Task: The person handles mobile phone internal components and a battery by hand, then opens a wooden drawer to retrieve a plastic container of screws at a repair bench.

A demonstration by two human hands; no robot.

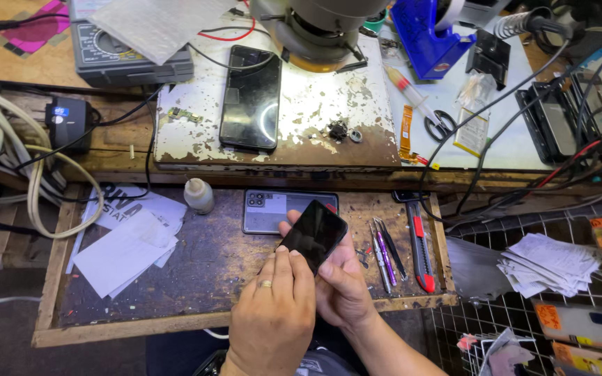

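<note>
The biggest thing here is the upper workbench slab [357, 132], a flat metal-looking plate with its white paint flaking off in big patches, and one black phone [250, 97] lies face up on it, glossy and rectangular. Below that sits the pull-out wooden tray [196, 278], dark, scuffed and stained, with a raw timber rim. On the tray there's a loose stack of white paper sheets [130, 244] at the left, one grey phone back [269, 211] with a camera cluster lying flat near the middle, and one small white plastic bottle [198, 196] standing upright just left of it. To the right of the hands lie one red-and-black utility knife [420, 244] and what looks like three thin tools [384, 252], tweezers and such, side by side; the exact count is hard to call. So that's three phone-shaped things in all, counting the small dark glossy phone [316, 235] the person is holding above the tray, just in front of the grey back. The right hand [343, 285] cradles it from beneath, fingers curled around its edge. The left hand [273, 313], one gold ring on it, has fingers bunched together with the tips pressed against the phone's lower corner.
</note>
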